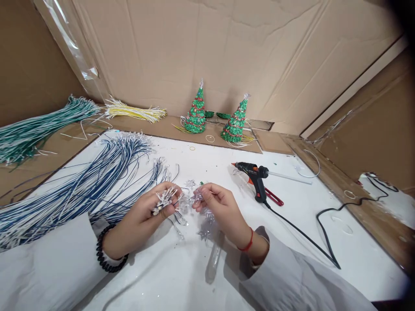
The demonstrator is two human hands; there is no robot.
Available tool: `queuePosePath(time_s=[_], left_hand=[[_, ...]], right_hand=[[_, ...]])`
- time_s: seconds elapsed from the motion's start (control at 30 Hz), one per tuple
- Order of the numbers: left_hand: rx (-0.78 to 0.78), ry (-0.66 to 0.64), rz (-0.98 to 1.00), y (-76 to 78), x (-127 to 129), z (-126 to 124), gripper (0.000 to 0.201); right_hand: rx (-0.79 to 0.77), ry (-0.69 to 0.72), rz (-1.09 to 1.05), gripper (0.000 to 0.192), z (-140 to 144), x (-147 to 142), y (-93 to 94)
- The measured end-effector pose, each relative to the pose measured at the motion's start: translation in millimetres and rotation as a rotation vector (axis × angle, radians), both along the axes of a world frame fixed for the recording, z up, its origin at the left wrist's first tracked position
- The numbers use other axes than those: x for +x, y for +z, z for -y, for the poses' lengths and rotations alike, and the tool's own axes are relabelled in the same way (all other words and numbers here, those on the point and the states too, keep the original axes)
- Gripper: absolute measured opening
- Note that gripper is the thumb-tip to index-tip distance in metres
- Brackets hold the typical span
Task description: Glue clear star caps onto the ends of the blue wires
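My left hand is closed round a small bundle of LED wires, whose white and clear tips fan out above the fingers. Close beside it, my right hand pinches a clear plastic star between thumb and fingers. The gap between the hands is narrow, and clear pieces there overlap too much to separate. Under the right hand lie more clear stars, and below them a clear tube. Blue and white wires with clear ends spread over the table beyond my left hand.
A black glue gun with a glue stick lies to the right, its cord trailing rightward. Red-handled cutters sit beside it. Two green Christmas trees stand at the back. Green wires and yellow wires lie at the left.
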State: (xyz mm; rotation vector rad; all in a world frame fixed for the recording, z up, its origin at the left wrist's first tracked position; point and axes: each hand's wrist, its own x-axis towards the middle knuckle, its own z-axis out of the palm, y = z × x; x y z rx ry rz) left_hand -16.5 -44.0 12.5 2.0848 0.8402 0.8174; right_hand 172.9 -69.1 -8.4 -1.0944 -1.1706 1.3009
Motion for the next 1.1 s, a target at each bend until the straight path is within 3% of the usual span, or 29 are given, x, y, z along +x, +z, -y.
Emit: queuePosePath(time_s=[0.17, 0.53, 0.7, 0.8, 0.9, 1.0, 1.1], left_hand=[[0.032, -0.101, -0.018, 0.5, -1.0, -2.0, 0.018], [-0.011, -0.116, -0.035, -6.0, -1.2, -3.4, 0.016], [-0.105, -0.082, 0.004, -4.1, -0.2, -2.2, 0.021], [-0.126, 0.007, 0.035, -2.4, -0.6, -1.0, 0.028], [-0.179, 0.053, 0.085, -2.3, -1.1, 0.0, 0.033], [-0.215, 0.055, 0.123, -3.6, -1.4, 0.4, 0.035], [-0.212, 0.043, 0.112, -4.6, -1.8, 0.6, 0.033]], right_hand=[[-0.121, 0.091, -0.162, 0.03, 5.8, -11.6, -1.6], [0.152, -0.2, 0.031, 0.009, 16.7, -23.5, -7.3], [0.168, -0.154, 0.074, 0.013, 16.9, -23.0, -1.2], [0.24, -0.135, 0.267, 0.018, 17.4, -8.5, 10.9], [0.324, -0.16, 0.695, 0.018, 21.1, 26.9, 22.1], [0.178, -0.349, 1.104, 0.043, 26.8, 73.4, 24.9], [0.045, -0.576, 1.249, 0.051, 27.3, 111.0, 21.8]])
